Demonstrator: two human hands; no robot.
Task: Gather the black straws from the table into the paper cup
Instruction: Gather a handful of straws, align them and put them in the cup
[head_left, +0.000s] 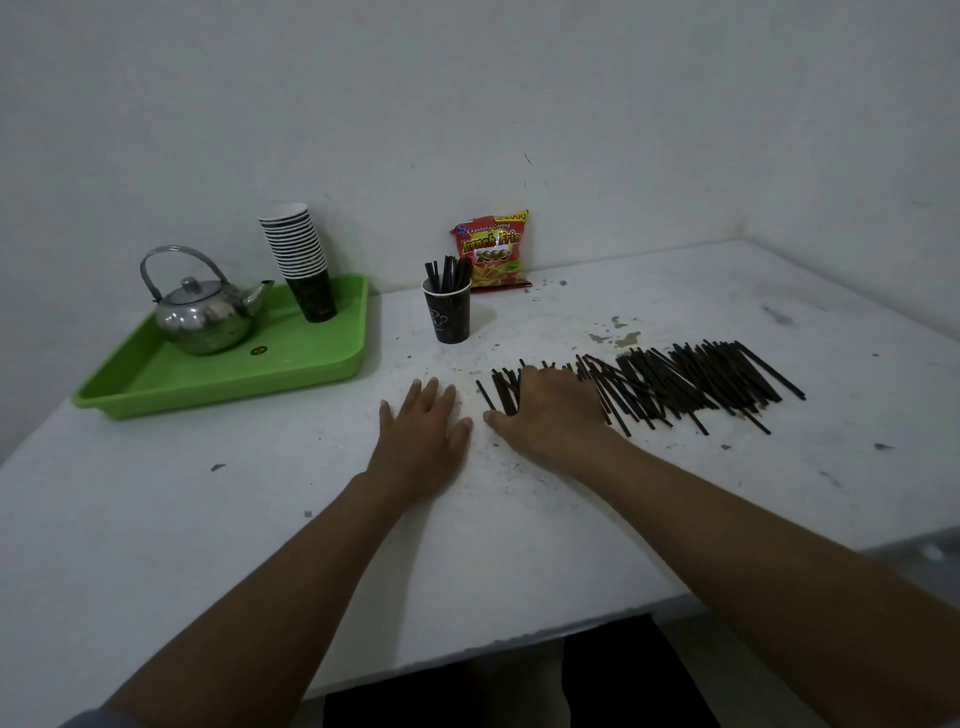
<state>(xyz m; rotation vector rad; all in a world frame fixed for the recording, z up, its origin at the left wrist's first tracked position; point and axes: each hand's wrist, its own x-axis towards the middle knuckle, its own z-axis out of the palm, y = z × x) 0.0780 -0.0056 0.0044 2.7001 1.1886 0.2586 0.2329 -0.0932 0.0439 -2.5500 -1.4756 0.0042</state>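
Observation:
A long row of black straws (675, 384) lies spread across the white table (208, 519), right of centre. A dark paper cup (448, 314) stands upright behind them with several straws sticking out of its top. My right hand (545, 410) lies over the left end of the row, its fingers curved down onto the straws there. I cannot tell whether it grips any. My left hand (423, 431) rests flat on the bare table just left of the straws, fingers straight and holding nothing.
A green tray (291, 366) at the back left carries a steel kettle (205, 312) and a stack of paper cups (301, 260). A red snack bag (493, 249) leans on the wall behind the cup. The table's front edge runs below my forearms.

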